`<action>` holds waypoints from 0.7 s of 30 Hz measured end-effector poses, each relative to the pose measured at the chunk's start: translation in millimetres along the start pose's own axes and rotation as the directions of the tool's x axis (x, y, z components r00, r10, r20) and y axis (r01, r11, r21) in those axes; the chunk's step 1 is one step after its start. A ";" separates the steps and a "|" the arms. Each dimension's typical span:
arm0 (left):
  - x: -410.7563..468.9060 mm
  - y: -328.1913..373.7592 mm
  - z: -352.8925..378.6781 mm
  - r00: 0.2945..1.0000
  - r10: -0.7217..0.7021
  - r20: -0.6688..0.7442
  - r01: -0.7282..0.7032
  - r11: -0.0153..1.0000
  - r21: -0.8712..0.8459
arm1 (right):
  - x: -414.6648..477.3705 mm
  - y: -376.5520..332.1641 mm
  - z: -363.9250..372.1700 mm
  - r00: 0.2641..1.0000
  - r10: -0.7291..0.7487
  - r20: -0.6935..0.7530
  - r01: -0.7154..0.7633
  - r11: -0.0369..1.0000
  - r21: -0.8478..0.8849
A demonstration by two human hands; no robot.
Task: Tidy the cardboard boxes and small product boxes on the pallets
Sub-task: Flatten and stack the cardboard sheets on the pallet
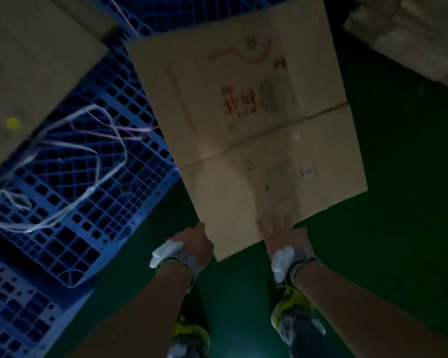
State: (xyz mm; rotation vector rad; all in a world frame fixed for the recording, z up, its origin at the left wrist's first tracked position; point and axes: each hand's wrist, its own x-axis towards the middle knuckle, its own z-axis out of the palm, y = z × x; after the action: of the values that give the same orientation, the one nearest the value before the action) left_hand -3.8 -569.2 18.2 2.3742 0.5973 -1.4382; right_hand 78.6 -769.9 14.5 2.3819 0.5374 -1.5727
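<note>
Over the near edge of a blue plastic pallet [93, 192], a flattened cardboard box [246, 130] is held out in front of the person, its far part above the pallet's grid and its near part above the dark green floor [398, 202]. The sheet shows a crease running across it and red printed characters with a faded picture (too blurred to read). The left hand [194, 240] grips the near edge of the cardboard close to its left corner, fingers curled round the rim so that they are hidden beneath it. The right hand [285, 235] lies on top of the sheet near the same edge, fingers spread flat and pressed against the surface; whether the thumb hooks underneath cannot be told. Each wrist carries a pale strap with a white block on it.

On the pallet to the left lies a loose tangle of white packing strap [70, 161], its loops sprawled over the grid. Another cardboard box [29, 63] sits at the upper left, resting on the pallet, with a small yellow spot on its face. At the upper right corner a pale stack of boxes [409, 34] stands on the floor, well apart from the held sheet. Below the arms, yellow-and-grey shoes [292, 313] show on the green floor.
</note>
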 end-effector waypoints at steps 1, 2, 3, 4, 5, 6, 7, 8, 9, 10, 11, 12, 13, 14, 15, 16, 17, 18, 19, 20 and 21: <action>15.7 2.8 17.9 0.999 -0.032 -0.004 0.032 0.999 -0.019 | 14.1 4.4 11.2 1.000 -0.009 -0.014 0.009 0.999 -0.032; 24.4 1.2 21.6 0.998 -0.057 -0.027 0.056 0.998 -0.042 | 21.2 3.4 8.5 0.998 -0.049 -0.030 0.046 0.995 -0.092; 38.6 3.9 35.5 0.996 -0.080 -0.039 0.078 0.995 -0.062 | 35.5 6.9 20.1 0.997 -0.073 -0.023 0.069 0.985 -0.157; 55.0 6.5 51.2 0.992 -0.114 -0.048 0.110 0.991 -0.082 | 51.2 9.1 35.9 0.996 -0.092 -0.015 0.086 0.970 -0.227; 70.3 7.8 62.9 0.986 -0.153 -0.067 0.145 0.984 -0.108 | 65.9 10.8 49.1 0.994 -0.109 -0.019 0.100 0.957 -0.271; 84.3 8.9 74.5 0.980 -0.184 -0.077 0.174 0.976 -0.130 | 79.8 10.0 58.4 0.993 -0.113 -0.018 0.103 0.954 -0.282; 95.0 11.1 84.4 0.973 -0.214 -0.089 0.199 0.968 -0.155 | 90.6 7.9 65.1 0.994 -0.107 -0.025 0.098 0.964 -0.247; 104.9 12.5 95.3 0.965 -0.236 -0.112 0.213 0.959 -0.186 | 100.8 4.4 71.5 0.994 -0.104 -0.020 0.097 0.969 -0.226; 113.4 13.8 104.8 0.959 -0.252 -0.132 0.221 0.951 -0.216 | 109.6 0.0 78.1 0.994 -0.107 -0.004 0.103 0.968 -0.227; 120.2 15.4 112.3 0.953 -0.269 -0.142 0.228 0.941 -0.249 | 115.1 -4.4 84.4 0.995 -0.103 0.013 0.103 0.965 -0.239; 125.5 17.1 119.9 0.947 -0.281 -0.154 0.228 0.929 -0.290 | 119.6 -9.0 92.3 0.995 -0.100 0.025 0.103 0.960 -0.259; 129.5 18.7 123.6 0.940 -0.294 -0.174 0.222 0.914 -0.341 | 123.0 -12.7 97.1 0.996 -0.091 0.019 0.093 0.954 -0.286; 129.7 20.1 130.5 0.931 -0.306 -0.200 0.212 0.897 -0.388 | 122.9 -15.6 103.8 0.996 -0.090 0.002 0.085 0.934 -0.346; 131.6 24.0 126.0 0.916 -0.308 -0.258 0.183 0.892 -0.414 | 124.0 -15.3 99.7 0.995 -0.089 -0.036 0.068 0.917 -0.393; 130.0 25.7 127.6 0.904 -0.315 -0.289 0.169 0.884 -0.436 | 124.1 -15.7 101.2 0.995 -0.091 -0.043 0.064 0.901 -0.428; 128.5 26.1 128.6 0.895 -0.326 -0.305 0.162 0.874 -0.458 | 126.4 -17.6 102.0 0.995 -0.097 -0.038 0.072 0.905 -0.419; 129.3 24.1 133.0 0.892 -0.334 -0.304 0.159 0.862 -0.482 | 129.3 -20.9 106.0 0.994 -0.112 -0.019 0.095 0.908 -0.409; 130.5 24.4 136.7 0.891 -0.343 -0.297 0.155 0.846 -0.511 | 132.3 -20.6 110.1 0.992 -0.121 -0.026 0.101 0.912 -0.398; 131.6 25.2 140.0 0.891 -0.356 -0.282 0.159 0.826 -0.540 | 133.2 -20.8 114.1 0.993 -0.116 -0.037 0.094 0.924 -0.371; 132.5 25.6 142.3 0.888 -0.377 -0.264 0.169 0.800 -0.575 | 133.8 -21.7 117.8 0.993 -0.103 -0.053 0.080 0.941 -0.330; 134.7 25.8 144.2 0.881 -0.404 -0.247 0.183 0.772 -0.609 | 135.2 -21.6 121.1 0.994 -0.082 -0.069 0.059 0.956 -0.289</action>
State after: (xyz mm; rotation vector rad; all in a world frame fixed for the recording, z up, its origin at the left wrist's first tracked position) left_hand -45.9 -631.6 -166.1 2.0988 1.3504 -0.7319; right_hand 16.6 -774.4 -157.4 2.2334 0.8159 -1.3260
